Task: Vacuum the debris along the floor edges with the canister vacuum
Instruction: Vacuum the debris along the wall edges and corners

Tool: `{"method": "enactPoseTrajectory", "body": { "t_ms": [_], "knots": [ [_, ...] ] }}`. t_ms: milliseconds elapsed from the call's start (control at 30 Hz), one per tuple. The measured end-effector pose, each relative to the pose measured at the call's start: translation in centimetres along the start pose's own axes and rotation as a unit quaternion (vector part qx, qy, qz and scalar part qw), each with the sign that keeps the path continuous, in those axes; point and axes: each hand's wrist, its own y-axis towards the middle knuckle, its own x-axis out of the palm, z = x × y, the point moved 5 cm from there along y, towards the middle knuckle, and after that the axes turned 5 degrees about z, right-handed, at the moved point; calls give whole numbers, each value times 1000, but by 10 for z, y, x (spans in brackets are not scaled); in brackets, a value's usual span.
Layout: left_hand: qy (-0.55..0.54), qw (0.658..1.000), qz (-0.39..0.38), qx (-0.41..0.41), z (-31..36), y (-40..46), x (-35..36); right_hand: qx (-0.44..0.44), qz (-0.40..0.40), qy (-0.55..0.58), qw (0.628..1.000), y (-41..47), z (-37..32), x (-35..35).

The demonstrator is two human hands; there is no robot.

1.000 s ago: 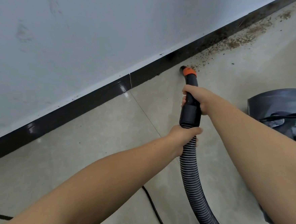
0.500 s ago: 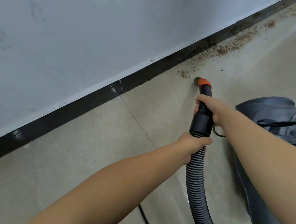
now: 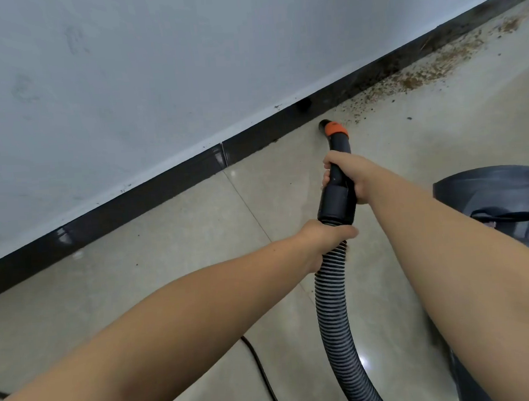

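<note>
Two hands hold the vacuum's hose. The right hand (image 3: 347, 175) is in front, with its fingers curled tight round the black nozzle tube (image 3: 337, 164). The left hand (image 3: 325, 240) is behind it, with its fingers wrapped round the ribbed hose (image 3: 333, 305) just below the thick black cuff (image 3: 335, 203). The orange tip (image 3: 335, 128) of the tube is down by the floor (image 3: 181, 237), close to the dark baseboard (image 3: 131, 200) under the pale wall (image 3: 153, 67). Brown debris (image 3: 420, 76) lies along the floor edge, just right of the tip and on toward the far corner. The grey canister vacuum (image 3: 491, 190) sits on the floor at the right, partly hidden by the right arm. A thin black cord (image 3: 262, 369) runs over the floor under the left arm.
</note>
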Motion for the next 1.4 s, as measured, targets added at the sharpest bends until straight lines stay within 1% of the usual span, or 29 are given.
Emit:
{"method": "enactPoseTrajectory", "body": {
  "t_ms": [100,233,300,367,533,600,700,833,1000,1133,1400],
  "knots": [
    [52,998,-19,-25,-8,-14,15,21,12,32,999,-10,15,-23],
    [111,991,-39,-60,-8,-33,44,32,49,73,996,-26,23,-65],
    [133,987,-41,-75,-2,-41,54,41,66,73,994,-32,21,-77],
    [141,986,-27,-82,8,-48,56,56,76,58,994,-37,15,-78],
    [141,988,-9,-67,35,-48,46,73,71,51,993,-36,-8,-66],
    [122,991,-12,-57,40,-43,46,73,67,41,994,-30,-16,-62],
    [92,995,-18,-43,38,-25,45,55,65,45,995,-15,-22,-59],
    [65,997,-9,-35,44,-2,32,30,76,21,996,4,-32,-46],
    [78,995,-30,-55,62,17,12,8,80,13,997,25,-49,-23],
    [82,994,-45,-51,77,32,11,-3,110,10,994,37,-64,-30],
    [62,995,-64,-43,99,55,32,11,129,7,992,52,-88,-56]
  ]
}}
